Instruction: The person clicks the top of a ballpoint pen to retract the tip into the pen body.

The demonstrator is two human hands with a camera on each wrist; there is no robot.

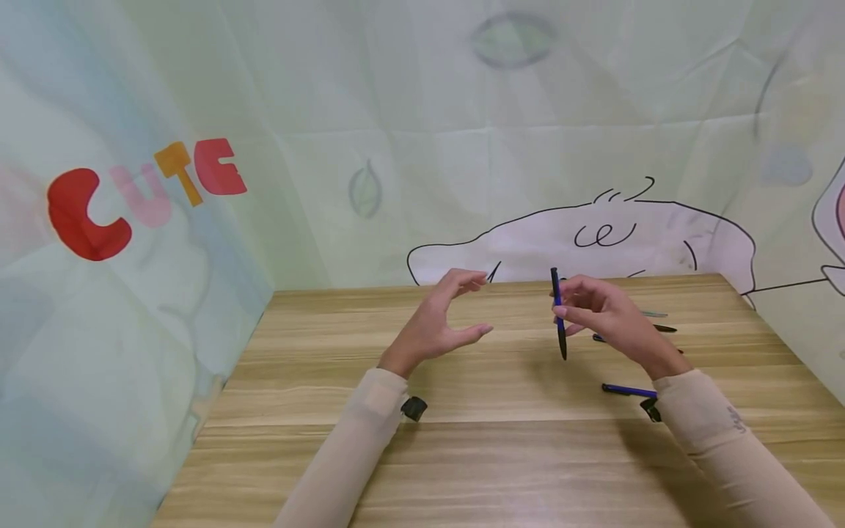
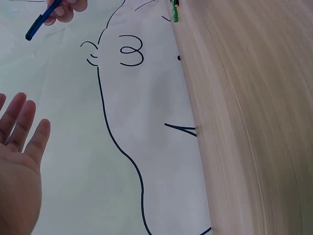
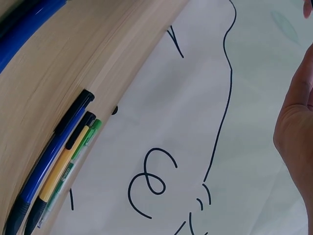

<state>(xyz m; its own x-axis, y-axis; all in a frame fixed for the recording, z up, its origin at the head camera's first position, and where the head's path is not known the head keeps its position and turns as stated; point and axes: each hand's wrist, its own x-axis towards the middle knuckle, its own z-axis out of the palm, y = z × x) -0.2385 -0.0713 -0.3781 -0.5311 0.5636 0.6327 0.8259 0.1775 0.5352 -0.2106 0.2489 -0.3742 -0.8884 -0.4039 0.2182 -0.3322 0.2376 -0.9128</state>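
Observation:
In the head view my right hand (image 1: pixel 610 317) pinches a blue pen (image 1: pixel 560 323) with black ends between thumb and fingers. The pen stands nearly upright above the table. To its left, my left hand (image 1: pixel 436 321) is raised with fingers and thumb spread apart, holding nothing. From the left wrist, the held pen (image 2: pixel 43 20) shows tilted near the top, beyond my left palm (image 2: pixel 18 181). Only an edge of my right hand (image 3: pixel 296 127) shows in the right wrist view, where its pen is out of sight.
Another blue pen (image 1: pixel 627 390) lies on the wooden table (image 1: pixel 462 469) by the right sleeve. Beyond the right hand lie a blue pen (image 3: pixel 44 164), a yellow pen (image 3: pixel 62 164) and a green pen (image 3: pixel 78 154), side by side. A printed cloth (image 1: pixel 396 88) hangs behind.

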